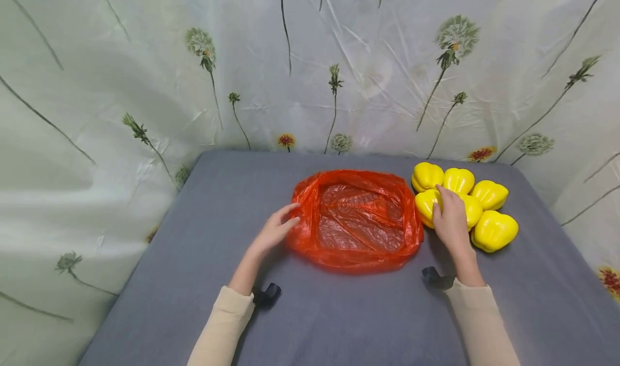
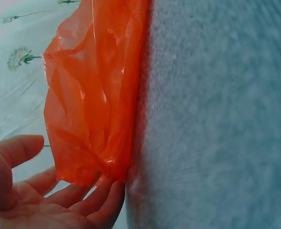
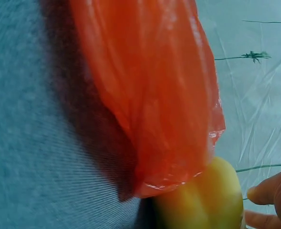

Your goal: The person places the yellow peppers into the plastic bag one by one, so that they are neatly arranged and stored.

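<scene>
A red plastic bag (image 1: 360, 261) lies with its mouth spread wide and its sides standing up. At the bag's left side is my left hand (image 1: 276, 231); in the left wrist view its fingers (image 2: 99, 202) touch the red film, the thumb apart from it. My right hand (image 1: 454, 220) is over the yellow bell peppers, beside the front-left pepper (image 1: 425, 207). In the right wrist view the thumb is just off a yellow pepper (image 3: 202, 205), which sits against the bag's wall. Part of another pepper (image 1: 472, 210) is hidden behind the right hand.
More yellow peppers (image 1: 494, 231) are grouped to the right of the bag. A grey cloth (image 1: 339, 317) covers the table. Behind and at both sides hangs a pale curtain (image 1: 378, 86) printed with dandelions. Black wrist-worn devices (image 1: 267, 295) show below both hands.
</scene>
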Tool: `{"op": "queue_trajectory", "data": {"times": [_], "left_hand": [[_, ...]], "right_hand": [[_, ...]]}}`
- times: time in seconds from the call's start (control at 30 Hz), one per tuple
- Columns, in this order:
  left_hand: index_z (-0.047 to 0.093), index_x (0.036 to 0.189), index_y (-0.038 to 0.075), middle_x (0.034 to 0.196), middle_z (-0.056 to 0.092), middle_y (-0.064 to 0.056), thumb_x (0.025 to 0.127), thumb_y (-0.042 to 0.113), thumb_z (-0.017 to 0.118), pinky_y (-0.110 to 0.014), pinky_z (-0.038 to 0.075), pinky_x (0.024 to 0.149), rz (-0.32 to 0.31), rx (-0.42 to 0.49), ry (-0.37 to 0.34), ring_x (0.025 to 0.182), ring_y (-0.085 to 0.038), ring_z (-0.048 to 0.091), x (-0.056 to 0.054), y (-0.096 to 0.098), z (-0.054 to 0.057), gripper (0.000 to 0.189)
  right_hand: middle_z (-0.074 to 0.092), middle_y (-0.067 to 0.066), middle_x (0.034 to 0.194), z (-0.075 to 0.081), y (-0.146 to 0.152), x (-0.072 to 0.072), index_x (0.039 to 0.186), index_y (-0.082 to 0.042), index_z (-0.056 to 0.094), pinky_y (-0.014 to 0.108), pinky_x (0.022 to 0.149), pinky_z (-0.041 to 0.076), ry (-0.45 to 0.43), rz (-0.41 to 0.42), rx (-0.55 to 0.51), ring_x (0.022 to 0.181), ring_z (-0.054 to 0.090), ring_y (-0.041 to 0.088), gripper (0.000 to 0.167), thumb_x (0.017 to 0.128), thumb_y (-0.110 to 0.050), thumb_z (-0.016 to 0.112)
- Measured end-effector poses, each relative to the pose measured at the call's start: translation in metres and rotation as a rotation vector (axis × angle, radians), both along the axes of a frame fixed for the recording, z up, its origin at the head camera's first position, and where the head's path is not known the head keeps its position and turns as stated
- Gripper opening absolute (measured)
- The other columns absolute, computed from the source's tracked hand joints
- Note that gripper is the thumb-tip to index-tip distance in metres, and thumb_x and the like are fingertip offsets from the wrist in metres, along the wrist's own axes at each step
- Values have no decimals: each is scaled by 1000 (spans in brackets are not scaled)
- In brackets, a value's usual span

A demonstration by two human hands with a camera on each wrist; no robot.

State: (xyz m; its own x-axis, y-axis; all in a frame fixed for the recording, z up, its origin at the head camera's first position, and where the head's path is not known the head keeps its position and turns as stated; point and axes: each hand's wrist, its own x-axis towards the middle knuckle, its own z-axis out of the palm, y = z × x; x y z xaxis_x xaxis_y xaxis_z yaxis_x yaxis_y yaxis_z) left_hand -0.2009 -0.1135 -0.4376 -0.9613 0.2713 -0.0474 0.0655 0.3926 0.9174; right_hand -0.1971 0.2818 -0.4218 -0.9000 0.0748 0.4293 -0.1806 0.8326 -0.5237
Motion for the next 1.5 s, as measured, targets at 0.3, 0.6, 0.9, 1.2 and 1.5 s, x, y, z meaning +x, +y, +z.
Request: {"op": "queue_trajectory", "data": {"times": [0.3,0.6,0.9,1.2,1.5], "left_hand": [[44,137,2,144,43,-21,91,4,52,-49,36,110,-16,131,-33,133,-36,43,-7,-5,-12,47],[48,136,6,137,51,-20,92,7,55,-40,46,102,-4,207,-82,126,-33,51,-13,-11,-21,45],[46,137,8,137,51,-20,91,10,57,-41,47,101,-40,214,-65,125,-34,52,-11,-13,-24,47],[47,136,6,137,51,-21,91,7,56,-41,46,102,-30,219,-65,125,-35,51,-9,-12,-22,47],[47,137,5,135,52,-23,91,6,56,-17,47,90,-21,211,-63,124,-35,52,-8,-11,-22,47]], "right_hand": [[43,42,124,1,3,4,131,19,38,64,100,28,-55,-3,14,116,37,55,51,86,1,53],[30,40,138,9,2,5,145,7,20,68,102,28,-314,88,43,126,29,54,61,95,-16,48],[27,37,143,14,7,10,147,2,18,68,104,26,-402,151,62,130,26,53,67,93,-18,52],[34,34,142,17,10,12,146,0,24,66,103,29,-391,202,61,128,33,51,67,91,-20,56],[39,32,140,23,5,16,146,-3,27,67,99,31,-336,103,-7,123,38,49,64,91,-23,53]]}}
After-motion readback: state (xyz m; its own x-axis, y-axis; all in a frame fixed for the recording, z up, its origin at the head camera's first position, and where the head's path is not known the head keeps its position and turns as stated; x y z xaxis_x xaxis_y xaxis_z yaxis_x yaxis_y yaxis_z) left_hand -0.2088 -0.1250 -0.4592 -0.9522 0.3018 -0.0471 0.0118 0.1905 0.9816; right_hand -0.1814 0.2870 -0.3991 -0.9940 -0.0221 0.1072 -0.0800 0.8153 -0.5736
